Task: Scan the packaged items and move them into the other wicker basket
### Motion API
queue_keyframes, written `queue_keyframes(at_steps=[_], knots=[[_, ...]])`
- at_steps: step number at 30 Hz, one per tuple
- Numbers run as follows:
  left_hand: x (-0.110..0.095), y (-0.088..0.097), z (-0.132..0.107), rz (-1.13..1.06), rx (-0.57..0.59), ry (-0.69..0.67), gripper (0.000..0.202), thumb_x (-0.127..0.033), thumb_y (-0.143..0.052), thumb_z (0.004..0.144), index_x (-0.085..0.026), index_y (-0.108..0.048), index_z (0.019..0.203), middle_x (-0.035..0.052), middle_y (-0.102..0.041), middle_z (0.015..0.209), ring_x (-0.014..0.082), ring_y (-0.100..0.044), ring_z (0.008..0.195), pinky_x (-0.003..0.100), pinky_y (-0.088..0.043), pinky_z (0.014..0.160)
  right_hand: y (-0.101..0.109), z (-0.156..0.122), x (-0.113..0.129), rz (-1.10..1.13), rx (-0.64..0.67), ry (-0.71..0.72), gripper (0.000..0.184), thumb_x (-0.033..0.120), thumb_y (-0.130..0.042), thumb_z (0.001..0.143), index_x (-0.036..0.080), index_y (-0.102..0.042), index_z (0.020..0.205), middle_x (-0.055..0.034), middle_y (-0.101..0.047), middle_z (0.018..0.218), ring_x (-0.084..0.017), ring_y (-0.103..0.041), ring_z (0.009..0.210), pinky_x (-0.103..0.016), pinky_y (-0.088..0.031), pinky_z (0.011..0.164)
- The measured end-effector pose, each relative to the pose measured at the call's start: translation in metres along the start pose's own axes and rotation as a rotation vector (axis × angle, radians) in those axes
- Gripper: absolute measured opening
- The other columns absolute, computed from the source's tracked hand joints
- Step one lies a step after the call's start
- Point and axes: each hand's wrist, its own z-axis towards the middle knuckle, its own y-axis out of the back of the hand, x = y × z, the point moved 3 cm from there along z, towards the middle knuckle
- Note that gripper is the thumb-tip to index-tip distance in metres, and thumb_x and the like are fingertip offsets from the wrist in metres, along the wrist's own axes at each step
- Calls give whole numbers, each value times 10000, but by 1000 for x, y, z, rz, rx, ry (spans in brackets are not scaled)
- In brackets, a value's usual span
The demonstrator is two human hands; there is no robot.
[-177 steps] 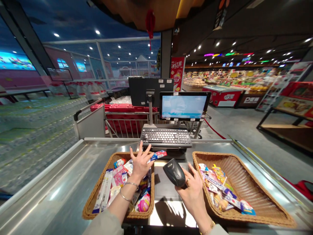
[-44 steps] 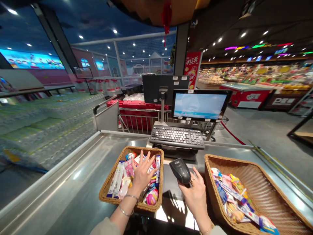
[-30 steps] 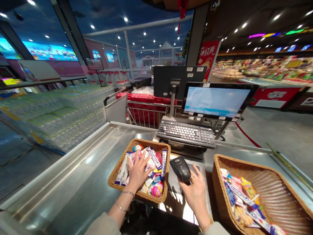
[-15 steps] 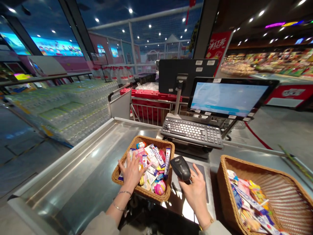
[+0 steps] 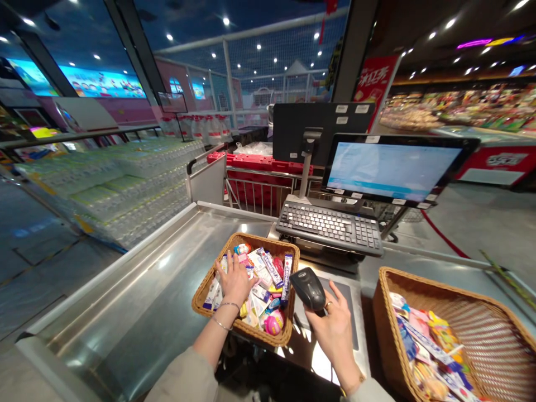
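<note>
My left hand (image 5: 235, 283) lies over the wrapped sweets (image 5: 263, 279) in a wicker basket (image 5: 288, 335), its fingers spread and nothing visibly gripped. Blue-and-white candy sticks, a round pink pack (image 5: 274, 322) and small colourful packets fill this basket. Just right of its rim, my right hand (image 5: 335, 330) is closed around a black handheld barcode scanner (image 5: 309, 287), whose head points up and to the left.
On the right stands a second wicker basket (image 5: 486, 301) with more sweets. Behind my hands are a keyboard (image 5: 329, 224) and a lit screen (image 5: 389, 170). The steel counter (image 5: 138, 301) has a raised edge; a metal cart (image 5: 259, 192) is beyond it.
My left hand has shifted slightly right and forward over the sweets, uncovering candy sticks at the basket's left side. My right hand and the scanner stay almost still.
</note>
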Motion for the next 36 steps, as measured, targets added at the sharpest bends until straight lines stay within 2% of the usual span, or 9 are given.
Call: queue_keyframes(at_steps=[6,12,16,20,23,26,31,36], knots=[[-7,-6,3,-148,35,-14,482,-462,-627,826,-119,-702,1156,230,-435,1540,432,-185,1510,782,99,1103,6,0,-1,-5,-12,-24,196,395,-664,709,244,-755,794,-80,-754,1097,-353,-464,1334,-553,-393,1065],[-18,16,9,-427,-44,-43,207,-387,-691,789,-192,-692,860,178,-476,1526,447,-192,1507,809,69,1092,8,0,-2,3,-25,-27,187,378,-665,713,251,-759,811,-70,-757,1083,-346,-465,1334,-556,-390,1065],[-26,33,14,-587,-27,-84,200,-400,-695,814,-215,-662,881,150,-436,1560,409,-190,1520,775,21,1129,9,0,-4,5,-35,-23,182,371,-670,721,245,-758,819,-77,-753,1101,-345,-461,1339,-549,-391,1066],[-28,39,19,-775,14,-135,197,-383,-688,831,-223,-658,942,136,-391,1590,359,-137,1541,704,-57,1175,11,0,-5,4,-40,-9,172,356,-661,730,245,-757,819,-78,-755,1086,-343,-457,1347,-539,-399,1058],[-27,35,22,-948,9,-162,215,-364,-681,833,-217,-643,986,156,-394,1585,319,-147,1545,609,-168,1204,13,1,-5,6,-52,-4,181,349,-656,730,244,-758,838,-72,-755,1084,-343,-453,1351,-542,-396,1060],[-23,26,24,-1076,27,-164,238,-351,-674,831,-217,-630,1023,161,-425,1565,295,-231,1527,541,-228,1211,13,1,-7,8,-58,-15,177,344,-664,723,245,-760,833,-71,-755,1089,-347,-459,1347,-548,-393,1063],[-14,6,28,-1168,67,-135,309,-414,-675,829,-220,-615,1062,172,-465,1536,289,-427,1435,504,-324,1179,12,0,-7,21,-67,-28,168,342,-669,718,251,-764,821,-72,-749,1116,-353,-465,1346,-552,-398,1066],[0,-3,32,-1216,50,-176,364,-466,-684,809,-202,-595,1043,186,-584,1421,277,-512,1368,459,-378,1147,12,1,-4,20,-69,-26,177,353,-662,719,248,-766,816,-72,-753,1099,-362,-471,1338,-558,-401,1063]])
